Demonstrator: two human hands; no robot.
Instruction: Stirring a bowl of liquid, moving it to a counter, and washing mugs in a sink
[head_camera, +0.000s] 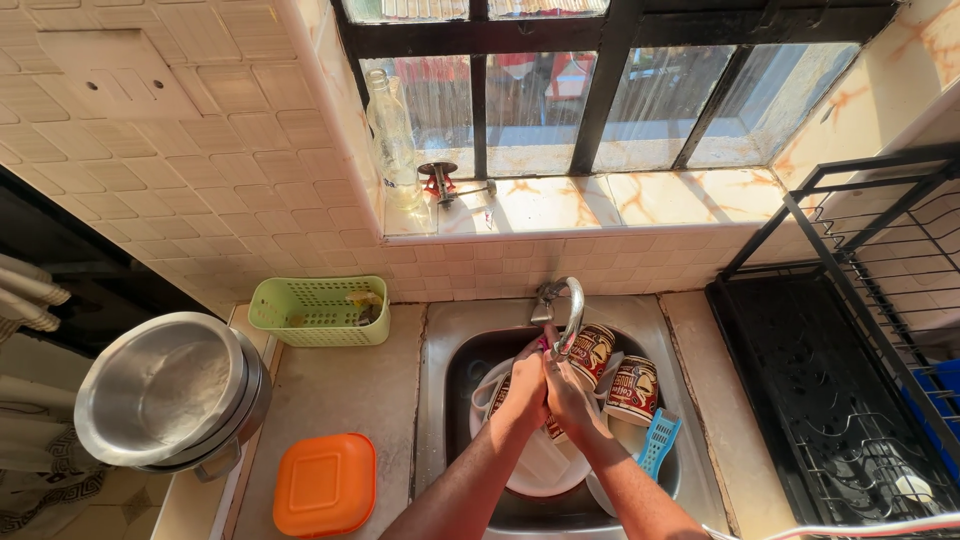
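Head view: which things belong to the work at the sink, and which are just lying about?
In use: left hand, right hand, tap, sink, mugs, white plate.
Lying about: orange lid, green basket, steel pots, glass bottle, dish rack.

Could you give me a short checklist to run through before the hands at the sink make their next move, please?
1. Both hands under the tap: ok. The left hand and right hand are pressed together right below the tap.
2. Water running: cannot tell, no stream shows.
3. Hands free of any item: cannot tell, a bit of pink shows at the fingertips.
4. Room in the sink: not ok. Printed mugs, a white plate and a blue slotted utensil crowd it.
5. Drying rack free: ok, its black tray looks nearly bare.
6. Counter items clear of the hands: ok. The orange lid and green basket sit apart.
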